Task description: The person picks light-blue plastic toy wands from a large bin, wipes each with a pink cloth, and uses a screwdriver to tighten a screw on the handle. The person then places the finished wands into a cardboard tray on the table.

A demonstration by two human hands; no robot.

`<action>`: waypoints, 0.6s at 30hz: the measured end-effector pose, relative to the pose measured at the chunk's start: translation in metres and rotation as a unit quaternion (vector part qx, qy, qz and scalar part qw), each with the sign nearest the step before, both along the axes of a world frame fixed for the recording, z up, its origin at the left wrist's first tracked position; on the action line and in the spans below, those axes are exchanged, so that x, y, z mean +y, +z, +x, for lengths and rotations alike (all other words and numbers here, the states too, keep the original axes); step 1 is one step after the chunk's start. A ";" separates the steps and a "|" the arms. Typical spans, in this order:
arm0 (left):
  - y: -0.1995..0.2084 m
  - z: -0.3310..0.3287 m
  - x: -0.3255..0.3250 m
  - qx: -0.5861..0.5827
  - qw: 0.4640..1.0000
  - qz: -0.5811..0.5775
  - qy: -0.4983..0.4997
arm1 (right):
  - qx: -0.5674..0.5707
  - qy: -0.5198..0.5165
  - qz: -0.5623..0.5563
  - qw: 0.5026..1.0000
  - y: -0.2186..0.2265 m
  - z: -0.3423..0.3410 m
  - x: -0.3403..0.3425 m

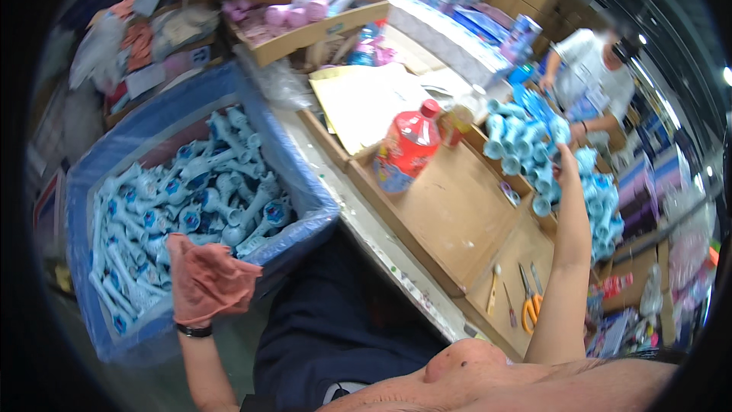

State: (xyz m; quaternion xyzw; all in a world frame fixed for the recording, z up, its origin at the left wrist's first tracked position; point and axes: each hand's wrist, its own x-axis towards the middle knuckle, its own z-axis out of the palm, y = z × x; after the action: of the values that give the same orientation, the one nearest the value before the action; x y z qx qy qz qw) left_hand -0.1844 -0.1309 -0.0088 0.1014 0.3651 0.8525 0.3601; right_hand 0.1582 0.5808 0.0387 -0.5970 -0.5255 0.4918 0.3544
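Note:
My left hand (181,301) is at the near side of a blue-lined bin (316,210), with a salmon-pink cloth (213,278) draped over it and hiding most of its fingers. Inside the bin lie many light-blue plastic pieces (206,168), flared at one end, some with a darker blue ornament. Stretched across the worktable, my right hand (565,166) closes on a light-blue flared plastic piece (560,131) at the edge of a stacked pile. More such pieces (518,137) stand beside it; its fingertips are partly hidden.
A red bottle (412,149) stands on the cardboard tray (450,221). Orange-handled scissors (530,309) and a brush (494,288) lie nearer. A box of pink and white parts (313,30) sits at the back. Across the table, a person in a white shirt (598,69) works by the pile.

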 end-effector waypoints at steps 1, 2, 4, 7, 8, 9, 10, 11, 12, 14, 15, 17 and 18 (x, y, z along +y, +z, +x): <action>0.002 -0.004 -0.018 0.060 0.998 0.020 -0.003 | 0.066 -0.022 0.031 0.997 -0.011 0.000 0.027; 0.003 0.001 -0.040 -0.002 0.993 -0.052 0.103 | 0.121 -0.052 0.055 0.990 -0.026 -0.002 0.052; 0.002 -0.004 -0.079 -0.111 0.969 -0.103 0.195 | 0.237 -0.003 0.111 0.965 -0.047 0.000 0.096; -0.006 -0.007 -0.132 -0.102 0.978 -0.040 0.180 | 0.186 -0.061 0.122 0.973 -0.073 0.005 0.128; -0.011 -0.020 -0.148 -0.081 0.988 0.003 0.131 | 0.202 -0.087 0.129 0.967 -0.079 0.004 0.125; -0.017 -0.023 -0.163 -0.104 0.974 0.031 0.201 | 0.143 -0.116 0.109 0.977 -0.081 0.000 0.114; -0.025 -0.038 -0.176 -0.013 0.991 0.047 0.126 | 0.116 -0.080 0.126 0.982 -0.078 -0.002 0.094; -0.035 -0.052 -0.189 -0.014 0.989 0.033 0.140 | 0.103 -0.022 0.206 0.973 -0.075 -0.014 0.068; -0.041 -0.069 -0.204 0.004 0.991 0.098 0.091 | 0.085 -0.011 0.264 0.961 -0.071 -0.017 0.028; -0.056 -0.098 -0.229 -0.105 0.949 0.023 0.295 | 0.021 0.061 0.390 0.919 -0.052 -0.049 -0.061; -0.061 -0.118 -0.240 -0.116 0.948 0.069 0.289 | 0.013 0.143 0.389 0.910 -0.040 -0.068 -0.112; -0.070 -0.150 -0.250 -0.050 0.967 0.185 0.169 | -0.023 0.315 0.567 0.761 -0.021 -0.118 -0.215; -0.072 -0.162 -0.252 0.015 0.975 0.196 0.107 | -0.135 0.392 0.639 0.648 -0.008 -0.143 -0.263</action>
State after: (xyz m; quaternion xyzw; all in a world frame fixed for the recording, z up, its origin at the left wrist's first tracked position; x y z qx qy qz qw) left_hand -0.3459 -0.3827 -0.0806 0.1436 0.2052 0.9393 0.2345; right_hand 0.0153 0.3176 0.0309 -0.0204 -0.9366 0.0410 0.3474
